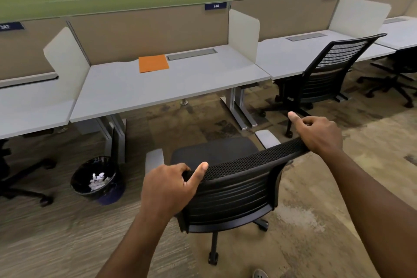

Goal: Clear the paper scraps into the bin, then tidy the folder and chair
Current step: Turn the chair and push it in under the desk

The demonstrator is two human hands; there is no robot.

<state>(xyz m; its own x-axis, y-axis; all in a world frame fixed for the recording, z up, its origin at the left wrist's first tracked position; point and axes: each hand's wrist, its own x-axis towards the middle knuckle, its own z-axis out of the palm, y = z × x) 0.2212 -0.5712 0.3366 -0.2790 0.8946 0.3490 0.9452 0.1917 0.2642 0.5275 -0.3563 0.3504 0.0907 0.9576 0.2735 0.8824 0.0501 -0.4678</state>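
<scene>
A black mesh-back office chair (230, 189) stands on the carpet a short way back from the grey desk (140, 90), its seat facing the desk. My left hand (169, 187) grips the left end of the backrest's top edge. My right hand (320, 135) grips the right end, thumb stretched out. An orange folder (153, 63) lies flat at the back of the desk, next to the cable hatch. A black bin (97, 180) on the floor under the desk's left side holds crumpled white paper scraps (98, 181).
Another black chair (325, 77) is pushed against the neighbouring desk on the right, and a third chair base (22, 178) shows at far left. White dividers (243, 31) separate the desks. Metal desk legs (239, 108) stand ahead of the chair.
</scene>
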